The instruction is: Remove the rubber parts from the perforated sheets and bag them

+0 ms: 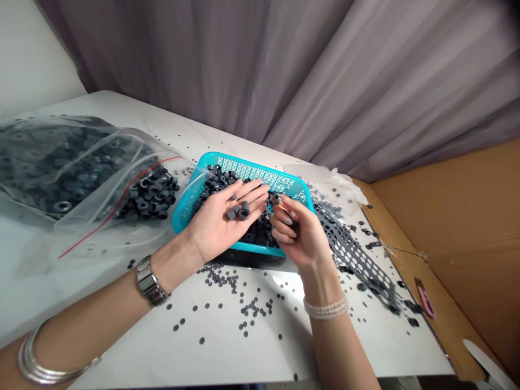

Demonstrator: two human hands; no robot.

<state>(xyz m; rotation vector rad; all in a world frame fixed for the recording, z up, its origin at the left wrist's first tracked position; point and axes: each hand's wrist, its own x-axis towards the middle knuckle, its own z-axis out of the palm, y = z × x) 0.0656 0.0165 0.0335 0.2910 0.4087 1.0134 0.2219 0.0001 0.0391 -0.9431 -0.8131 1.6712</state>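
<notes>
My left hand (pixel 221 222) is palm up over the basket, its fingers stretched out flat. A few small black rubber cylinders (pixel 244 210) lie loose on its palm and fingers. Beside it, my right hand (pixel 298 227) is closed, with a small black rubber cylinder (pixel 276 199) pinched between thumb and index finger. Its other fingers curl inward, and a dark piece shows partly under them. Below both hands, a turquoise basket (pixel 260 248) holds many similar hollow pieces (pixel 219 179), partly hidden by the hands.
On the left a large clear zip bag (pixel 60 162) spills more black pieces. Perforated black rubber strips (pixel 353 254) and scraps lie at right. Small black discs (pixel 254 309) are scattered across the white table (pixel 134 325). A pink cutter (pixel 424 298) rests on cardboard (pixel 450 216).
</notes>
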